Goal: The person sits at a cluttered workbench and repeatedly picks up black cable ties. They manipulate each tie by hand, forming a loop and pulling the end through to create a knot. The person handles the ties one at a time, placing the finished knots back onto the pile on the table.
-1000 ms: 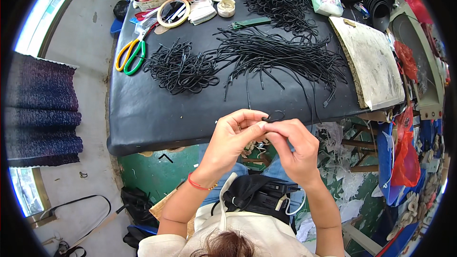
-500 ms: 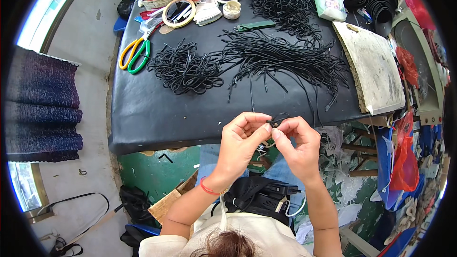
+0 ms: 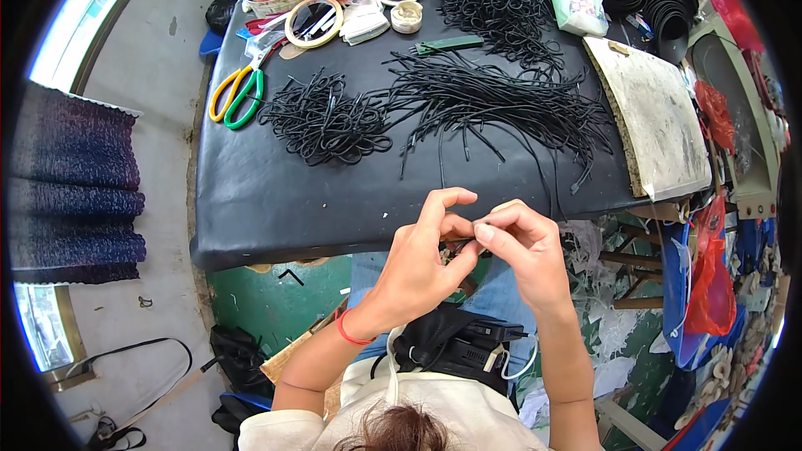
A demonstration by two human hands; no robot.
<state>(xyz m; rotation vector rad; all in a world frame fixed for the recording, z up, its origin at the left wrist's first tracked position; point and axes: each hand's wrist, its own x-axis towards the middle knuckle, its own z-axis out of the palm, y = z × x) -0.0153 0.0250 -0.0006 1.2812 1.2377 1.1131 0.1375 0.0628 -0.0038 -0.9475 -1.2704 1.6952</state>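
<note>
Just off the near edge of the table, my two hands meet over a short piece of black cord. My right hand pinches the cord's end between thumb and forefinger. My left hand has its forefinger raised and its thumb apart, while the other fingers curl against the cord; much of it is hidden there. Beyond them on the table lie a long bundle of black cords and, to its left, a heap of looped black cords.
Scissors with yellow and green handles lie at the table's left. Behind the cords are a green tool, tape rolls, a tissue pack and another cord pile. A stained board covers the right side.
My left hand has loosened its fingertip pinch, lifting the forefinger and dropping the thumb. The cord loop above the fingertips is gone from sight. My right hand still pinches.
</note>
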